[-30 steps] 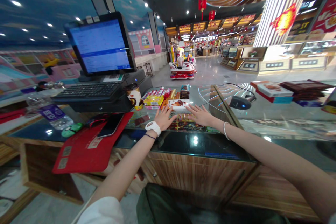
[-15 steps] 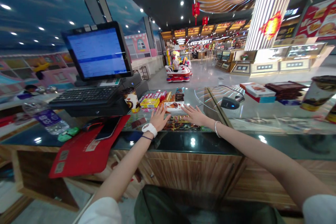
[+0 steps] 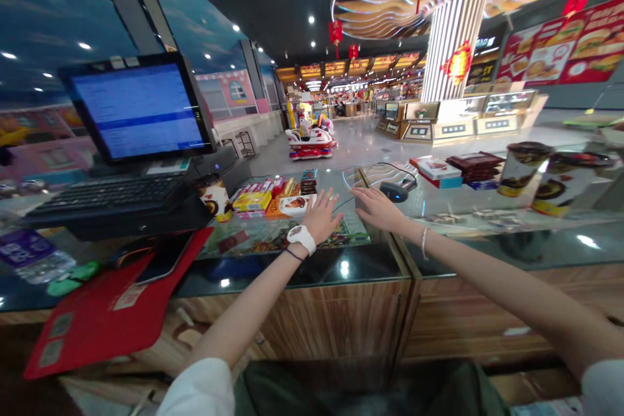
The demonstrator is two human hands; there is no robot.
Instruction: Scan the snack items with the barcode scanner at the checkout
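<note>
My left hand [image 3: 322, 216], with a white watch [image 3: 301, 240] on the wrist, is over the glass counter top with its fingers spread. It holds nothing and is beside the white and orange snack box [image 3: 291, 206] at the edge of a group of small candy packs [image 3: 253, 200]. To its right, my right hand [image 3: 379, 209] reaches forward over the glass with fingers stretched out, nothing in them. The dark barcode scanner [image 3: 394, 192] lies just beyond that hand. Whether either palm touches the glass I cannot tell.
On the left stand a monitor [image 3: 139, 110], a keyboard [image 3: 107, 192] and a printed cup [image 3: 214, 198]. A phone [image 3: 163, 260] rests on a red mat [image 3: 104, 315]. To the right are stacked boxes [image 3: 437, 170], brown packs [image 3: 472, 167] and large cups [image 3: 524, 169].
The view has turned to the right. My left hand has shifted right along the candy packs, and my right hand has moved right, close to the scanner.
</note>
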